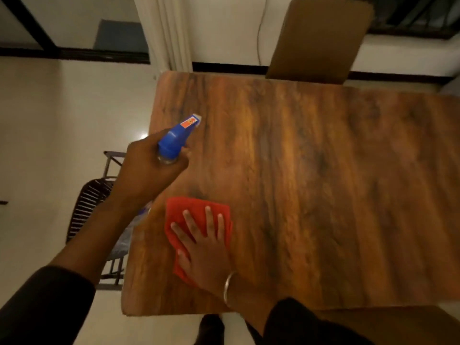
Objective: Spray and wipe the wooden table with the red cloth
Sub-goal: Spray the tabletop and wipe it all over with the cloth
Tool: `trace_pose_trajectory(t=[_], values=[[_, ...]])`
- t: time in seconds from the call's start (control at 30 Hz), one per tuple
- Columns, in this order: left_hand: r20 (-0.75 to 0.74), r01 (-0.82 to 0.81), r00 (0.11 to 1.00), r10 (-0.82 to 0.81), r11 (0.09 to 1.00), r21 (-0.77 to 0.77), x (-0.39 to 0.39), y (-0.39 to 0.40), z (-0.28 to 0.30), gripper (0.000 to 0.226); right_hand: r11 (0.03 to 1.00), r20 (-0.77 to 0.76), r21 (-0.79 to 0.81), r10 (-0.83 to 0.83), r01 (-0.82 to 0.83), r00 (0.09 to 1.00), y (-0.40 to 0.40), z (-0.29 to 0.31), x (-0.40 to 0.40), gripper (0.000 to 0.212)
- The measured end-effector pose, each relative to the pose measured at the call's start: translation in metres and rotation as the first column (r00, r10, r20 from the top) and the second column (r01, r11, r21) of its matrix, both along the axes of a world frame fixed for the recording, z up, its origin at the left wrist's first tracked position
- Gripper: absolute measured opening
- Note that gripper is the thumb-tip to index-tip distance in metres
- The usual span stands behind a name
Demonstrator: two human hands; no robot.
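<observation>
The wooden table (pixel 311 183) fills the middle and right of the view. A red cloth (pixel 189 212) lies flat near its front left corner. My right hand (pixel 206 252) presses on the cloth with straight, spread fingers. My left hand (pixel 146 170) grips a spray bottle with a blue head (pixel 178 138) above the table's left edge. The nozzle points toward the far side of the table. Most of the bottle's body is hidden under my left hand.
A brown upholstered chair (pixel 318 38) stands at the table's far side. A dark slatted chair (pixel 92 202) sits left of the table, partly behind my left arm. A white curtain (pixel 166 31) hangs behind the table's far left corner. Pale floor lies to the left.
</observation>
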State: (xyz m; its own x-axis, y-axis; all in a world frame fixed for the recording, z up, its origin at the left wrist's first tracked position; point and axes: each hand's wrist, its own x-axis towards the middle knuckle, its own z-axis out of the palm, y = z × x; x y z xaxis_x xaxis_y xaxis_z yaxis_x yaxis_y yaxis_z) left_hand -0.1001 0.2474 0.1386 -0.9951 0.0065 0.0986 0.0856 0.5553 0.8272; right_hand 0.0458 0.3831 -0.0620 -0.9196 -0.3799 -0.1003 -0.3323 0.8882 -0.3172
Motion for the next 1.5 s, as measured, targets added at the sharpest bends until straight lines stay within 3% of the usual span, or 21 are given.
trace_pose_trajectory(t=[0.17,0.3,0.33,0.4,0.5,0.57,0.7,0.77,0.8,0.97,1.13,1.5], values=[[0.081,0.154,0.983,-0.163,0.982,0.106,0.025,0.076,0.013,0.017,0.931,-0.003,0.181,-0.323,0.318,0.946,0.125,0.012,0.036,0.073],[0.095,0.336,0.931,-0.354,0.927,0.166,0.053,0.133,0.015,0.01,0.767,0.116,0.149,-0.64,0.624,0.759,0.127,0.023,0.026,0.068],[0.109,0.369,0.914,-0.39,0.914,0.171,0.058,0.147,0.013,0.008,0.752,0.141,0.134,-0.659,0.645,0.739,0.115,0.024,0.027,0.066],[0.134,0.425,0.884,-0.448,0.889,0.169,0.064,0.17,0.008,0.007,0.813,0.167,0.09,-0.582,0.575,0.796,0.095,0.022,0.041,0.062],[0.13,0.51,0.835,-0.535,0.84,0.184,0.075,0.203,0.007,0.009,0.845,0.177,0.112,-0.535,0.523,0.826,0.123,0.02,0.085,0.068],[0.134,0.546,0.808,-0.573,0.815,0.195,0.08,0.219,0.009,0.015,0.751,0.149,0.147,-0.66,0.644,0.736,0.162,0.025,0.099,0.067],[0.139,0.606,0.76,-0.635,0.769,0.201,0.084,0.237,0.014,0.008,0.368,0.275,0.194,-0.91,0.909,0.31,0.243,0.046,0.084,0.068],[0.143,0.626,0.739,-0.659,0.749,0.215,0.085,0.24,0.015,0.009,0.231,0.378,0.177,-0.914,0.957,0.151,0.26,0.06,0.07,0.069],[0.149,0.633,0.731,-0.665,0.744,0.216,0.086,0.241,0.016,0.008,0.203,0.416,0.165,-0.902,0.965,0.118,0.259,0.065,0.068,0.069],[0.155,0.668,0.7,-0.697,0.716,0.205,0.084,0.247,0.02,0.021,0.208,0.465,0.159,-0.878,0.965,0.112,0.266,0.076,0.081,0.069],[0.191,0.673,0.682,-0.706,0.708,0.216,0.082,0.256,0.015,0.017,-0.012,0.44,0.174,-0.894,0.985,-0.089,0.349,0.09,0.085,0.067],[0.231,0.712,0.634,-0.738,0.674,0.196,0.095,0.344,-0.01,0.022,-0.091,0.407,0.194,-0.898,0.977,-0.164,0.466,0.092,0.074,0.067]])
